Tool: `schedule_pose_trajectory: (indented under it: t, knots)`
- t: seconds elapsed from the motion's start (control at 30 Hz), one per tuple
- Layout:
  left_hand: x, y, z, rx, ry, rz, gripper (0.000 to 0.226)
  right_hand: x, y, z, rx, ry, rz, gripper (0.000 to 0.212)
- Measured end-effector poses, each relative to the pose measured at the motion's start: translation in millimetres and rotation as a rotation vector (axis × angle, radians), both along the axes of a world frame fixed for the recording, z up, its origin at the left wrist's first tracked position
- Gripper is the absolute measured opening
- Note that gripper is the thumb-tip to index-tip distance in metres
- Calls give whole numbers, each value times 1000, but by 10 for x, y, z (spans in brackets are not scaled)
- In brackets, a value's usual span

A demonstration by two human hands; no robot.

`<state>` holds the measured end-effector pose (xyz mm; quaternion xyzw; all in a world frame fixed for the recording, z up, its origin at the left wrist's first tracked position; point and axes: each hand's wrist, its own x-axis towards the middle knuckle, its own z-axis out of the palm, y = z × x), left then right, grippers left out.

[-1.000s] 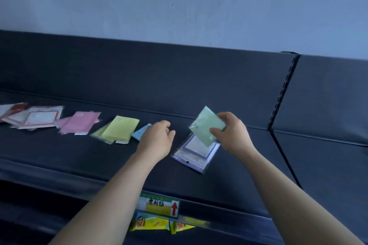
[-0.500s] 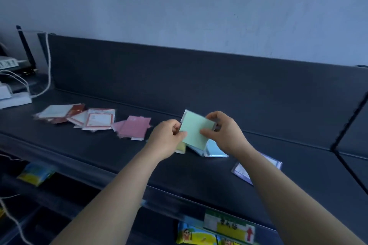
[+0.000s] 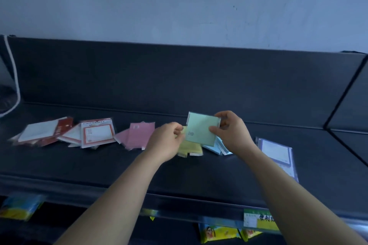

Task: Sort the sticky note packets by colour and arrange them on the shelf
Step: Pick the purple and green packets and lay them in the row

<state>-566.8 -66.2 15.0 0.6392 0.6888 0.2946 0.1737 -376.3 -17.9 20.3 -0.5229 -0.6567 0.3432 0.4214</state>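
Both left hand [image 3: 166,141] and right hand [image 3: 232,133] pinch the green packet [image 3: 201,129].

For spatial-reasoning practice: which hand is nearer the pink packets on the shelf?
Left. The left hand sits just right of the pink packets; the right hand is farther right, gripping the green packet.

Dark shelf [image 3: 99,165] carries a row, left to right: red-and-white packets [image 3: 95,133], pink packets [image 3: 137,137], yellow packets [image 3: 190,148], blue packets [image 3: 214,147], purple packet [image 3: 276,151]
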Motion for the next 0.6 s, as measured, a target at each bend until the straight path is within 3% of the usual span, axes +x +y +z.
schedule_pose_trajectory:
  t: [0.1, 0.4, 0.6]
  knots:
    - [150, 8, -33, -17, 138, -2, 39, 211, -6, -21, -13, 13, -58, 28]
    - [1079, 115, -8, -2, 43, -21, 31, 1360, 4, 11, -40, -108, -266, 37]
    - [1834, 192, -61, -29, 199, -178, 47, 2178, -9, -75, -99, -182, -404, 44]
